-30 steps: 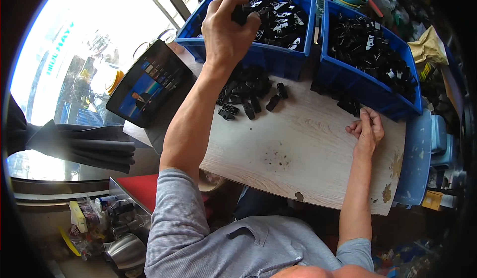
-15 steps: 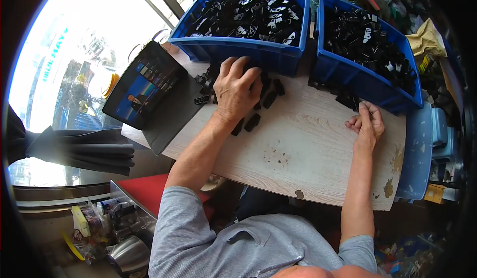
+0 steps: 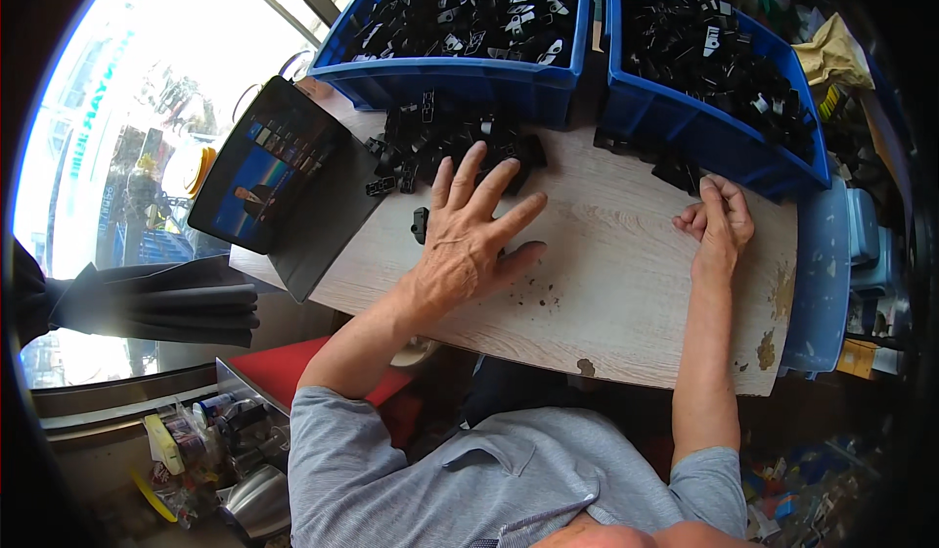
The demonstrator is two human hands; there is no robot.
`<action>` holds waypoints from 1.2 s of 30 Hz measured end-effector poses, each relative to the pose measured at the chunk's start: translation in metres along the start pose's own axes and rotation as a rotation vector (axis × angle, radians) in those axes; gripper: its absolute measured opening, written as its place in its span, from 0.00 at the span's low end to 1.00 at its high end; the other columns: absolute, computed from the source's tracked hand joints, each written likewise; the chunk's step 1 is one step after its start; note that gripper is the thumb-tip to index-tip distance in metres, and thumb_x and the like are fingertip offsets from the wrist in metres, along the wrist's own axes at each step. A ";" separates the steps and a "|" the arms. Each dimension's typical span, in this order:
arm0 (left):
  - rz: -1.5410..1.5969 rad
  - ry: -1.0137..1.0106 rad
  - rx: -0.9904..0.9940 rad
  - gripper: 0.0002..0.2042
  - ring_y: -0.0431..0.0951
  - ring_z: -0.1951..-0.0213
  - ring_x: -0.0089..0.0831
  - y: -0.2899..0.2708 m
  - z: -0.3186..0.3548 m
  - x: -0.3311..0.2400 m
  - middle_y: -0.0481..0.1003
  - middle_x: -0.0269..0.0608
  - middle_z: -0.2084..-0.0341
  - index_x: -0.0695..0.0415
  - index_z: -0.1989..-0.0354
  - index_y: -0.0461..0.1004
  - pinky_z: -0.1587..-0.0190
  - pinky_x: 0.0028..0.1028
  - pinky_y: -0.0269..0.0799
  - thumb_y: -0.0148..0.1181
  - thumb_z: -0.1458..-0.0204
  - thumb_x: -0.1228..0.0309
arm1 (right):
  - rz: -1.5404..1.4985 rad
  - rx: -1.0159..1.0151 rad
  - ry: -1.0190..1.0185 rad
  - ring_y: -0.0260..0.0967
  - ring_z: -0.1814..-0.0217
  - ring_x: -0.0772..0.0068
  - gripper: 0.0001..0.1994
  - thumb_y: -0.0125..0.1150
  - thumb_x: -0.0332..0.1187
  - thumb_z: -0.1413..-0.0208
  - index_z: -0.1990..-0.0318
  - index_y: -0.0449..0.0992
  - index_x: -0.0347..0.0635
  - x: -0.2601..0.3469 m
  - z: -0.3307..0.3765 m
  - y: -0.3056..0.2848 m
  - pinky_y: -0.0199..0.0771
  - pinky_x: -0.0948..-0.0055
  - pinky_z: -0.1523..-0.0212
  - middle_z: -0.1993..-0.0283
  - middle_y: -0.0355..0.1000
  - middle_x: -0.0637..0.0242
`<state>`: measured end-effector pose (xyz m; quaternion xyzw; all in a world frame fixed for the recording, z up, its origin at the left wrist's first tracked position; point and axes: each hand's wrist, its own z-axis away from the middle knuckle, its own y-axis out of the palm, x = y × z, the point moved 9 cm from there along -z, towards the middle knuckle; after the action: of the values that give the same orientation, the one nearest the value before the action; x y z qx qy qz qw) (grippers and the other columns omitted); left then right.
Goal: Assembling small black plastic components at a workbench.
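Note:
My left hand (image 3: 471, 240) is over the pale wooden table (image 3: 616, 294), fingers spread and nothing in them. Just beyond its fingertips lies a heap of small black plastic parts (image 3: 445, 137), in front of the left blue bin (image 3: 445, 74). One loose black part (image 3: 420, 225) sits beside the hand's outer edge. Toward the table's right side, my right hand (image 3: 722, 225) is closed, thumb and fingers pressed together; what it holds, if anything, is hidden. Right beyond its fingertips are more black parts (image 3: 675, 171), at the foot of the right blue bin (image 3: 709, 132).
Both bins are heaped with black parts, some showing shiny faces. A tablet in a dark case (image 3: 279, 176) stands at the table's left, by a bright window (image 3: 108, 157). A blue plastic surface (image 3: 820, 284) borders the right edge. Below left is a red surface (image 3: 269, 367).
My left hand has drawn back from the heap toward me, and its curled fingers have spread. The loose parts near it now lie mostly under or behind it. My right hand keeps its closed pose.

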<state>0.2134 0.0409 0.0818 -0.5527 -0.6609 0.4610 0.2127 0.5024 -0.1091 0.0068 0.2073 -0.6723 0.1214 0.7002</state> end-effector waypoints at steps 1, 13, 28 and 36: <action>-0.042 0.011 0.076 0.24 0.56 0.30 0.62 0.015 0.005 0.002 0.66 0.49 0.36 0.42 0.43 0.76 0.33 0.65 0.50 0.70 0.51 0.57 | -0.005 0.001 -0.007 0.66 0.81 0.82 0.07 0.65 0.32 0.38 0.57 0.79 0.40 0.001 0.000 0.001 0.77 0.75 0.77 0.85 0.59 0.76; -0.198 0.088 -0.093 0.20 0.67 0.37 0.52 0.007 -0.030 0.012 0.72 0.45 0.42 0.47 0.49 0.80 0.38 0.51 0.61 0.70 0.53 0.66 | -0.008 0.000 -0.003 0.64 0.82 0.82 0.06 0.64 0.32 0.38 0.58 0.78 0.40 -0.001 0.001 -0.001 0.76 0.75 0.79 0.84 0.60 0.76; -0.225 -0.016 0.106 0.39 0.61 0.32 0.58 0.015 -0.223 0.107 0.64 0.55 0.34 0.42 0.31 0.66 0.34 0.53 0.64 0.67 0.51 0.43 | -0.038 -0.010 0.022 0.64 0.82 0.81 0.06 0.65 0.32 0.39 0.59 0.78 0.41 -0.006 0.001 -0.002 0.75 0.74 0.80 0.84 0.61 0.75; -0.268 -0.296 0.320 0.37 0.72 0.38 0.54 0.050 -0.248 0.137 0.67 0.50 0.35 0.34 0.32 0.67 0.38 0.48 0.70 0.66 0.54 0.42 | -0.057 -0.011 -0.006 0.65 0.82 0.81 0.06 0.65 0.32 0.39 0.59 0.77 0.41 0.000 0.001 -0.003 0.76 0.75 0.80 0.84 0.61 0.75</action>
<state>0.3949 0.2586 0.1284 -0.3457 -0.6709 0.6035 0.2575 0.5026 -0.1126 0.0067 0.2231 -0.6690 0.0971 0.7023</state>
